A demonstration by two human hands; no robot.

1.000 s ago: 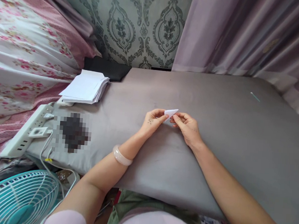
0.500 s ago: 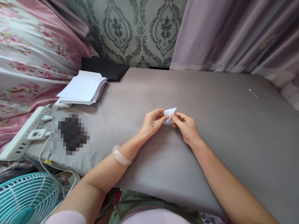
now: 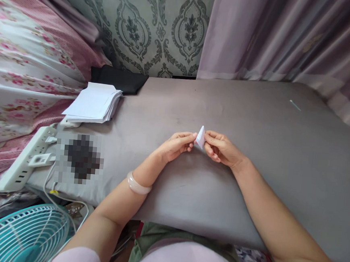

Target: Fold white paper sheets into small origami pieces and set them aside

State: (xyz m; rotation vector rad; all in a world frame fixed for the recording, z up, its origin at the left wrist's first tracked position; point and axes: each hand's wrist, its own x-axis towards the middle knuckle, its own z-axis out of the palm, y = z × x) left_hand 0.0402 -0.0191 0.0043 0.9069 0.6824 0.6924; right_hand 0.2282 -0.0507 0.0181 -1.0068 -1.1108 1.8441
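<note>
A small folded piece of white paper (image 3: 200, 136) is pinched between both hands over the middle of the grey padded surface (image 3: 267, 154). My left hand (image 3: 176, 145) grips its left side with thumb and fingers closed. My right hand (image 3: 221, 148) pinches its right side, fingers curled. The paper stands nearly on edge, a narrow triangle. A pale bangle (image 3: 136, 186) sits on my left wrist.
A stack of white paper sheets (image 3: 92, 103) lies at the surface's back left, beside a black cloth (image 3: 118, 79). A white power strip (image 3: 27, 159) with cables and a teal fan (image 3: 24, 236) are at the left. A thin pale stick (image 3: 295, 105) lies far right. Curtains hang behind.
The folded paper has been turned from a flat, wide triangle to a narrow upright one. Both hands shifted slightly and closed in tighter around it.
</note>
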